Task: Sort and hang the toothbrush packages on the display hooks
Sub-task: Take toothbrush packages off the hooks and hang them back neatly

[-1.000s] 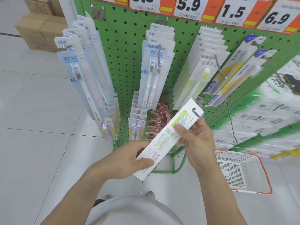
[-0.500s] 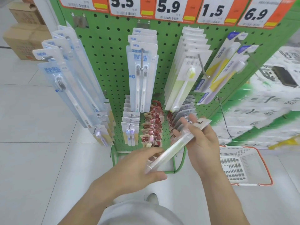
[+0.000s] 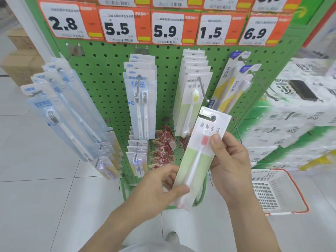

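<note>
Both hands hold one toothbrush package (image 3: pixel 197 157), white on top and pale green below, with a pink-headed brush facing me. My left hand (image 3: pixel 154 188) pinches its lower end. My right hand (image 3: pixel 229 160) grips its upper right edge, thumb on the front. The hang hole at its top sits just below and right of the hook (image 3: pixel 203 90) that carries a row of matching white-and-green packages (image 3: pixel 192 99). Blue packages (image 3: pixel 140 99) hang at the centre, and more blue packages (image 3: pixel 60 113) at the left.
The green pegboard (image 3: pixel 112 84) carries price tags (image 3: pixel 163 28) along its top. Yellow-and-blue packages (image 3: pixel 231 88) hang right of the green row; small red packets (image 3: pixel 163 146) hang lower. A white basket with a red rim (image 3: pixel 276 191) stands on the floor at right. Stacked tissue packs (image 3: pixel 291 124) fill the right.
The package has been flipped from its printed back to its front and raised more upright towards the matching row. The view has moved closer to the pegboard.
</note>
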Available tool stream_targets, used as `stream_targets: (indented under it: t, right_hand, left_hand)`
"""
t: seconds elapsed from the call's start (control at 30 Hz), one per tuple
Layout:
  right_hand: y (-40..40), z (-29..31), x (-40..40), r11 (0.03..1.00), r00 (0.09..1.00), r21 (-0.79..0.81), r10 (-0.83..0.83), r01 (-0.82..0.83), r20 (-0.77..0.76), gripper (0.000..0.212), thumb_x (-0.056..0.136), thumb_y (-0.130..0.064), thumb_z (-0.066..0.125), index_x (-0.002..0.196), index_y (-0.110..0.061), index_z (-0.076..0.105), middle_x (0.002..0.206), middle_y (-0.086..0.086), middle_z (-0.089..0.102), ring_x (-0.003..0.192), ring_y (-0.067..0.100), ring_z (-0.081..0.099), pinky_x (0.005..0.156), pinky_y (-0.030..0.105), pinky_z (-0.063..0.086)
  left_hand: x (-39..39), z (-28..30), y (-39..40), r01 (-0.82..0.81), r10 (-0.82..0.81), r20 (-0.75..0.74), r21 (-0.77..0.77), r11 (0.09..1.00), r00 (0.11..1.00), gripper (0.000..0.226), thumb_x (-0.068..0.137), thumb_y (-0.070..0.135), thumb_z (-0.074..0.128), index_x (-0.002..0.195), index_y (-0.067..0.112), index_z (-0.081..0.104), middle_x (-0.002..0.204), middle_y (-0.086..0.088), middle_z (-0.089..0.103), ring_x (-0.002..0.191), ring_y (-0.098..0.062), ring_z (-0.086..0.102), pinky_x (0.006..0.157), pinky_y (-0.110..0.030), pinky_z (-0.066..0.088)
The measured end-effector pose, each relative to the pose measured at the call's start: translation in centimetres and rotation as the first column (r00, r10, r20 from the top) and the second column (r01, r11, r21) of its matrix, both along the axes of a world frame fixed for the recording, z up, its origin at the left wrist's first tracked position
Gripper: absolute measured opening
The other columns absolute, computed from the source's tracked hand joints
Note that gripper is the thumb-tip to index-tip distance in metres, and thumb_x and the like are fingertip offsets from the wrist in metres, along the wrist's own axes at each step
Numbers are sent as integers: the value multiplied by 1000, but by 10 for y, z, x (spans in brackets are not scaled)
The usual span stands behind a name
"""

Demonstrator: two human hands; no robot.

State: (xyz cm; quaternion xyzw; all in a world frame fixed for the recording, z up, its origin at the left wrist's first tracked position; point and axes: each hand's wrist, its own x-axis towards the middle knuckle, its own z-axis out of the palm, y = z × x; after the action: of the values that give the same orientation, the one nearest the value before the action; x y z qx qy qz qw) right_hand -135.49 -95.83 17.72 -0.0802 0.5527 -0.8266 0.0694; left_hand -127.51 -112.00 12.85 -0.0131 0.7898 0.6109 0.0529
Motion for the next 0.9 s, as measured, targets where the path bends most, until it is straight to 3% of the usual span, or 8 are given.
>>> stream_targets:
  t: [0.17, 0.3, 0.57, 0.63, 0.7, 0.9]
  right_hand:
    - [1, 14, -9, 996, 996, -86, -15, 7, -91, 45, 76, -45, 83, 110, -17, 76, 108, 7, 74, 100, 27, 66, 97, 51, 47]
    - [3, 21, -14, 995, 994, -101, -3, -8, -113, 44, 76, -44, 83, 109, -17, 76, 108, 8, 74, 99, 25, 67, 93, 44, 51]
    - [9, 17, -18, 994, 996, -77, 68, -72, -58, 48, 70, -39, 86, 106, -11, 74, 102, 10, 74, 92, 24, 67, 82, 33, 56]
    - [11, 13, -17, 995, 996, -70, 71, -74, -51, 34, 77, -26, 83, 104, -8, 74, 100, 11, 74, 91, 24, 68, 81, 31, 56]
    - [13, 12, -15, 994, 997, -76, 70, -73, -45, 19, 82, -10, 68, 99, -7, 76, 97, 11, 75, 87, 22, 69, 78, 29, 56]
    - [10, 25, -19, 995, 993, -60, 76, -82, -95, 20, 85, -11, 63, 99, -10, 77, 95, 10, 75, 86, 22, 69, 77, 31, 56]
  left_hand:
    - [-12, 13, 11, -102, 77, -135, -193, 976, 988, 23, 83, 41, 79, 102, 36, 68, 82, 14, 69, 78, -7, 62, 78, -32, 53]
    - [-17, 18, 15, -123, 80, -180, -243, 962, 980, 23, 83, 39, 79, 103, 35, 67, 85, 18, 70, 80, -5, 62, 78, -21, 50]
    - [-17, 11, 15, -89, 64, -96, -285, 954, 993, 21, 83, 40, 79, 99, 33, 67, 85, 17, 71, 81, -4, 64, 80, -29, 54]
    - [-17, 9, 16, -63, 40, -81, -304, 950, 996, 17, 86, 38, 77, 97, 30, 67, 86, 15, 73, 83, -1, 66, 82, -28, 54]
    - [-17, 8, 18, -62, 37, -84, -316, 947, 996, 12, 90, 35, 73, 96, 26, 67, 86, 14, 73, 84, 1, 67, 82, -25, 54]
    - [-19, 17, 20, -112, 71, -160, -264, 958, 985, 7, 97, 28, 64, 97, 25, 70, 85, 16, 73, 82, -3, 67, 74, -18, 52]
